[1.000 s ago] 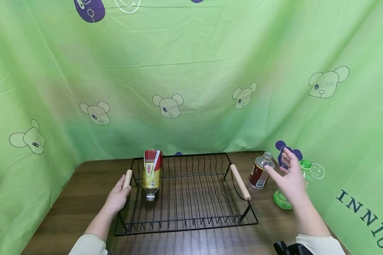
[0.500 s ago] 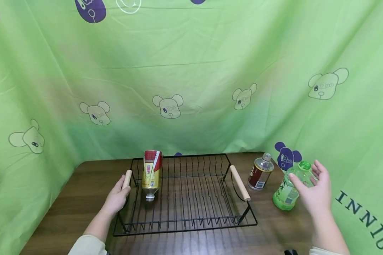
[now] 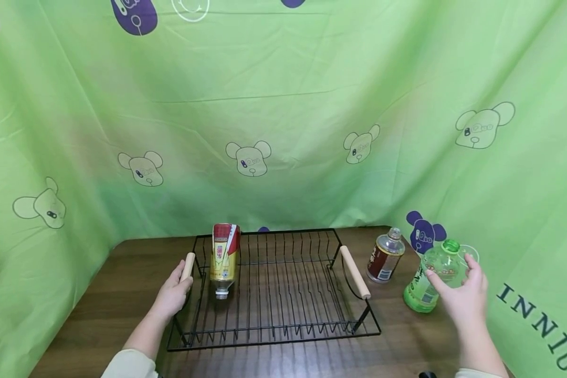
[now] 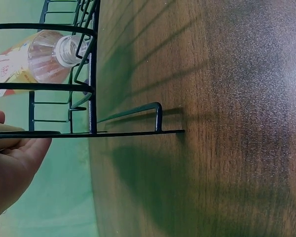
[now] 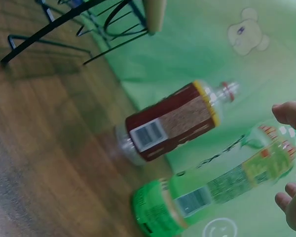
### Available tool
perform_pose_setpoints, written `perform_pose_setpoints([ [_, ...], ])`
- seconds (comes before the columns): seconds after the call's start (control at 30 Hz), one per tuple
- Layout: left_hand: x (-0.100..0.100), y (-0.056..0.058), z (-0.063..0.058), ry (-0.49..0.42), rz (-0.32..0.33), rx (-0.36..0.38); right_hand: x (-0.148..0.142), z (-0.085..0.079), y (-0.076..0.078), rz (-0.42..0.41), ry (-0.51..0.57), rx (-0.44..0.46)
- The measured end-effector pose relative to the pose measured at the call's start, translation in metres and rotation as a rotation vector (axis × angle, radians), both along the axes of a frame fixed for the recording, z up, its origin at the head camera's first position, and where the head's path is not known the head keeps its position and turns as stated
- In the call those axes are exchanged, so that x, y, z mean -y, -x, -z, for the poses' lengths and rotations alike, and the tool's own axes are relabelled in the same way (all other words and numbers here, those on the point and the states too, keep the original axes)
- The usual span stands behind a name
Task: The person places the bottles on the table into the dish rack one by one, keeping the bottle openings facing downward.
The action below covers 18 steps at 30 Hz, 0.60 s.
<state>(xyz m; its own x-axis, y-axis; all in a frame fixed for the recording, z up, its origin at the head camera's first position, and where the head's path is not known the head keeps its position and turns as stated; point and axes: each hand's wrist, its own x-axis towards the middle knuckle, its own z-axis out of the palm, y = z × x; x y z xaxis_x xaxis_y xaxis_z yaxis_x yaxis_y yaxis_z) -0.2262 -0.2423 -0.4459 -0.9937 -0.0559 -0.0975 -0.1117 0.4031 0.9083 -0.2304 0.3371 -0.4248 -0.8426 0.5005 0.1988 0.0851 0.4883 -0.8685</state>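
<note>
My left hand (image 3: 171, 295) grips the left wooden handle (image 3: 188, 266) of a black wire dish rack (image 3: 274, 328). At the rack's left side a red and yellow labelled bottle (image 3: 224, 257) stands upside down, neck lowermost. On the right, my right hand (image 3: 463, 299) is at a green plastic bottle (image 3: 422, 289), thumb and fingers spread to either side of its upper part. In the right wrist view the thumb (image 5: 288, 113) looks apart from this bottle; whether any finger touches it I cannot tell.
A clear bottle with a brown label (image 3: 385, 257) stands upright between the rack's right wooden handle (image 3: 355, 273) and the green bottle. The wooden table (image 3: 108, 299) carries everything. A green printed curtain (image 3: 293, 105) hangs behind and at both sides.
My right hand has moved right and down, from beside the brown-labelled bottle to the green bottle, its fingers drawing nearer around it. My left hand has stayed on the handle.
</note>
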Motion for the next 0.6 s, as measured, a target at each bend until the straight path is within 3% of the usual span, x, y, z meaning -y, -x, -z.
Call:
perform_pose_setpoints([
  [0.6,-0.001,-0.001,-0.001,-0.014,0.0,-0.003,-0.013,0.031,0.021,-0.052,0.1,0.032],
])
